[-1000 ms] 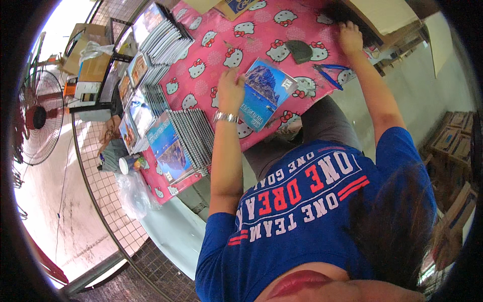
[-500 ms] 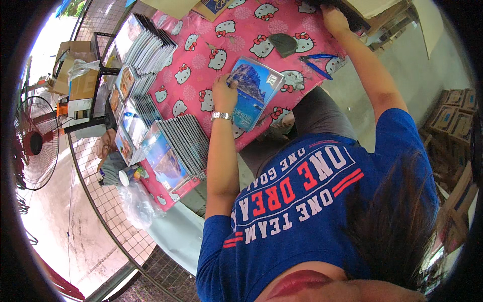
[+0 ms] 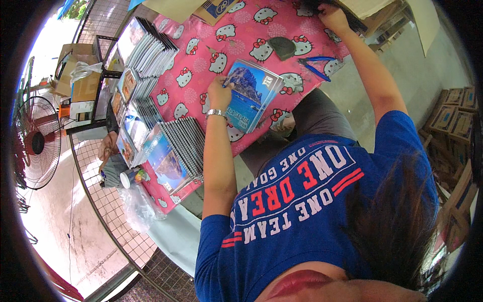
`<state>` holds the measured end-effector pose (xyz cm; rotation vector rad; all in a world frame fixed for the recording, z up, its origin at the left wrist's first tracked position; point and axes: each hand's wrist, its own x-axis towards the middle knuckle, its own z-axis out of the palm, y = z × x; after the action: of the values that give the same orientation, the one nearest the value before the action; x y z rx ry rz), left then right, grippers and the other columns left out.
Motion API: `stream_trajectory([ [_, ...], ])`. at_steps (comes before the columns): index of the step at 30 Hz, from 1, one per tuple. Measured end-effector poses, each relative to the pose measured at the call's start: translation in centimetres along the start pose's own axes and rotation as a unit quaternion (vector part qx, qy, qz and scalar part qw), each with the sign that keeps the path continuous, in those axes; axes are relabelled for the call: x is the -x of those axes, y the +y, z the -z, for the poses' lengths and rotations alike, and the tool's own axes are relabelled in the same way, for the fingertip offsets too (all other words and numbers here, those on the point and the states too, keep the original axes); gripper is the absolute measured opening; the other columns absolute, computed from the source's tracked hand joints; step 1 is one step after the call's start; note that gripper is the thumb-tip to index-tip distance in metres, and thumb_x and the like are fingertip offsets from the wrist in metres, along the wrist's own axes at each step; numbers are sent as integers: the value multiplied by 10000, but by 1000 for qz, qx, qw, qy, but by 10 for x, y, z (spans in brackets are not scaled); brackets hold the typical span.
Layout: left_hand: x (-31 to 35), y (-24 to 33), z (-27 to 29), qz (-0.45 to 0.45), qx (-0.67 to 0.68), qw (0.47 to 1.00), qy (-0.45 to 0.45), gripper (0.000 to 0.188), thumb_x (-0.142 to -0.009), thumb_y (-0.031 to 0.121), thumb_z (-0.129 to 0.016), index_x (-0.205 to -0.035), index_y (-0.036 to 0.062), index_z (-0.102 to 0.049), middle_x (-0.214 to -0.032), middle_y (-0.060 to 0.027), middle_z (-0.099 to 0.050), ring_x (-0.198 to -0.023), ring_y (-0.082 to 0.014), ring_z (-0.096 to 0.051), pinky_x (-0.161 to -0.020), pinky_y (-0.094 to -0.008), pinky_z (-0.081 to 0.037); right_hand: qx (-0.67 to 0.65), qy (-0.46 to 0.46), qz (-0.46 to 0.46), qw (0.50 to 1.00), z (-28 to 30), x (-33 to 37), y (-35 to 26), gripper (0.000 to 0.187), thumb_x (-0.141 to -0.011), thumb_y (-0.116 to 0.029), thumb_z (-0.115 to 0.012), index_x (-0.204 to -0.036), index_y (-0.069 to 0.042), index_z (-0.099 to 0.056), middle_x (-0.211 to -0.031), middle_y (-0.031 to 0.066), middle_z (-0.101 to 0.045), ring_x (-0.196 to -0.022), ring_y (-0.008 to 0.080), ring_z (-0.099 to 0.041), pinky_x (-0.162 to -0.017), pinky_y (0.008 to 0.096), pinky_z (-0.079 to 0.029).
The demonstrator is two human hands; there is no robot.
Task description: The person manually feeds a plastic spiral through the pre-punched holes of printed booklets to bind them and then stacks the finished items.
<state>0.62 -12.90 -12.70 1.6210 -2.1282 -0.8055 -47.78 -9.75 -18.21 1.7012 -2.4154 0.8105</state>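
My left hand (image 3: 220,92) is closed on the left edge of a booklet (image 3: 250,98) with a glossy cover photo of a rocky headland and blue sea. The booklet lies at a slant near the table's front edge, and further edges show along its right side. At the far right of the table, my right hand (image 3: 333,19) has its fingers curled at a dark flat-sided thing (image 3: 354,20), cut off by the top of the picture. What those fingers hold is hidden. Between the hands lie blue-handled pliers (image 3: 316,67) and a dark green rounded piece (image 3: 283,48).
A pink cartoon-cat tablecloth (image 3: 193,93) covers the table. Piles of wire-bound booklets (image 3: 183,146) line its left side, with more stacks (image 3: 151,50) behind. A fan (image 3: 37,143) stands beyond a wire mesh at left. Cardboard boxes (image 3: 455,118) are stacked on the right. Another person's hand (image 3: 107,146) shows at left.
My left hand has shifted slightly left along with the booklet. My right hand has moved a little left at the dark thing.
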Motion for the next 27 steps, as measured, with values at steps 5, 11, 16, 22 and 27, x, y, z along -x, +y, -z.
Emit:
stream_trajectory([
  [5, -10, -16, 2, 6, -1, 1000, 7, 345, -731, 89, -785, -1032, 1, -641, -905, -168, -689, -850, -300, -666, -784, -387, -510, 20, 154, 288, 945, 20, -3, -14, 178, -714, -29, -561, -847, -20, -679, -947, 128, -683, -831, 343, -647, -778, 433, -535],
  [11, 30, 48, 56, -70, -18, 997, 31, 340, -761, 35, -734, -1059, 21, -570, -898, -146, -673, -861, -336, -646, -754, -424, -497, -292, -62, 14, 954, 59, 40, -106, 348, -968, -327, -490, -1107, -48, -645, -942, 179, -663, -872, 318, -630, -826, 370, -484],
  [16, 82, 93, 76, -189, -208, 958, 56, 296, -795, 85, -638, -1086, 80, -584, -1004, -108, -651, -934, -293, -608, -844, -450, -436, -555, -153, -49, 816, 76, 122, -177, 419, -825, -82, -436, -1204, -25, -605, -828, 67, -623, -749, 124, -576, -687, 290, -463],
  [22, 97, 101, 39, -264, -246, 920, 155, 269, -820, 143, -591, -1087, 112, -597, -987, -58, -623, -983, -245, -569, -923, -454, -360, -593, -148, 61, 789, 80, 201, -285, 547, -928, -146, -488, -1458, -45, -395, -1454, 177, -428, -1351, 235, -401, -1101, 330, -323],
  [27, 92, 95, 48, -299, -215, 924, 100, 219, -839, 144, -603, -1055, 109, -609, -987, -57, -635, -978, -244, -578, -936, -446, -358, -575, -250, 71, 776, 109, 168, -276, 411, -996, -196, -505, -1378, -47, -506, -1363, 160, -548, -1163, 270, -586, -966, 351, -462],
])
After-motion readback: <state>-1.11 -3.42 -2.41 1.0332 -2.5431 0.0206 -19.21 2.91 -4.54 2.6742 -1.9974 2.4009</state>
